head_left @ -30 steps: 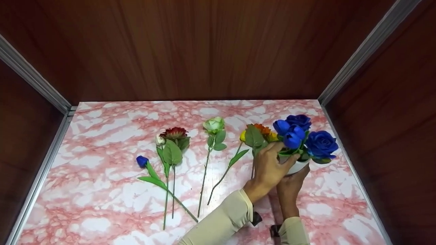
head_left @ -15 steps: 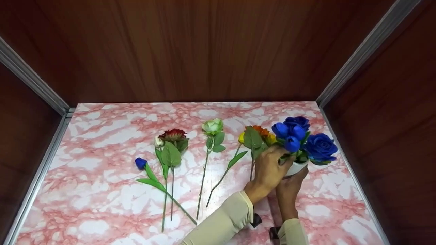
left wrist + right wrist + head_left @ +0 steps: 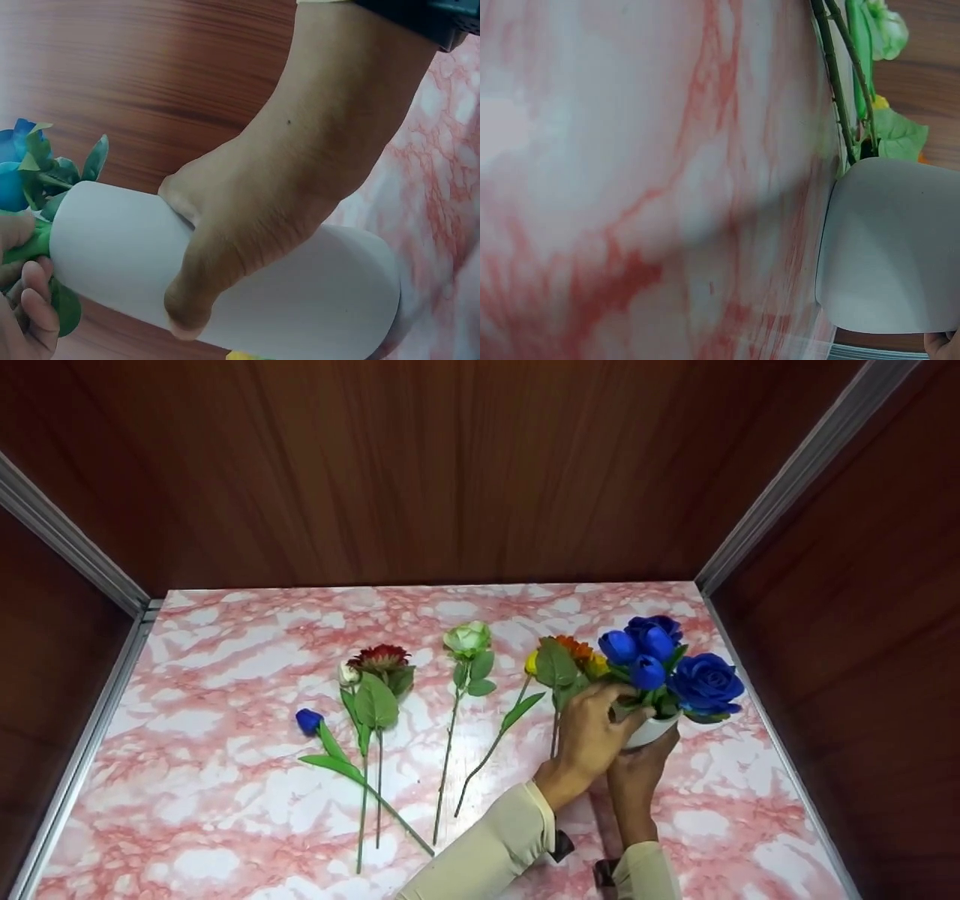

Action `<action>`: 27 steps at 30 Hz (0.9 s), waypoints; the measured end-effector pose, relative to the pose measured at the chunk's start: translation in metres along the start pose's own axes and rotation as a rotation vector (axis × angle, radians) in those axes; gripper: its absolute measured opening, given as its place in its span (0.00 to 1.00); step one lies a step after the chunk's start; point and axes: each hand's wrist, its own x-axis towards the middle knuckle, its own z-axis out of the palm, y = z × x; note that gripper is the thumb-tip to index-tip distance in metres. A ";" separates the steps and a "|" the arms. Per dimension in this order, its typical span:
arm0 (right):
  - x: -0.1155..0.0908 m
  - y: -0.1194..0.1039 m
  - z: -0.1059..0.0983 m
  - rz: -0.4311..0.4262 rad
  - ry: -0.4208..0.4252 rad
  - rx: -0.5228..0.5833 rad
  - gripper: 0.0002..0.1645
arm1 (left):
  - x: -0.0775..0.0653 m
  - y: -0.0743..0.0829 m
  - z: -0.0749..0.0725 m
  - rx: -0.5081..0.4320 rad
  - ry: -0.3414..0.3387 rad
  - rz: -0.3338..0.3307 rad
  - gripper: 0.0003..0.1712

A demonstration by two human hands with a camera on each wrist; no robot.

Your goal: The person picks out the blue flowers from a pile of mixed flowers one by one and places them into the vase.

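My left hand (image 3: 589, 739) pinches the green stem (image 3: 26, 246) of a blue tulip (image 3: 646, 673) at the mouth of a white vase (image 3: 651, 733). Several blue tulips and blue roses (image 3: 706, 682) rise from the vase. Lower down, my right hand (image 3: 240, 225) grips the vase round its middle, thumb on the near side. In the right wrist view the lower part of the vase (image 3: 889, 247) fills the right side, with one fingertip (image 3: 939, 345) against it. Whether the base touches the table cannot be told. Most of my left fingers are hidden.
Left of my hands, an orange flower (image 3: 574, 646) and a yellow one (image 3: 532, 662) lie on the pink marbled table (image 3: 247, 810). Further left lie a pale green rose (image 3: 467, 639), a dark red flower (image 3: 381, 657), a white bud (image 3: 349, 673) and a blue tulip (image 3: 308, 721). Brown panels enclose the table.
The front blue tulip has dropped lower toward the vase mouth, and my left hand has shifted slightly down with it. My right hand stays on the vase.
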 end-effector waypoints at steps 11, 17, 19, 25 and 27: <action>-0.003 -0.010 -0.004 0.021 -0.018 -0.003 0.57 | -0.015 -0.007 -0.022 -0.074 -0.003 -0.033 0.11; -0.004 -0.010 -0.006 0.010 -0.048 -0.028 0.60 | -0.025 -0.016 -0.034 -0.063 0.013 -0.081 0.10; -0.004 -0.010 -0.006 0.017 -0.057 -0.034 0.61 | -0.028 -0.019 -0.039 -0.060 0.020 -0.107 0.10; -0.003 0.008 -0.006 0.063 -0.073 -0.048 0.63 | -0.034 -0.027 -0.049 -0.032 0.024 -0.167 0.09; -0.003 0.013 -0.006 0.050 -0.079 -0.047 0.63 | -0.036 -0.030 -0.052 -0.037 0.020 -0.188 0.09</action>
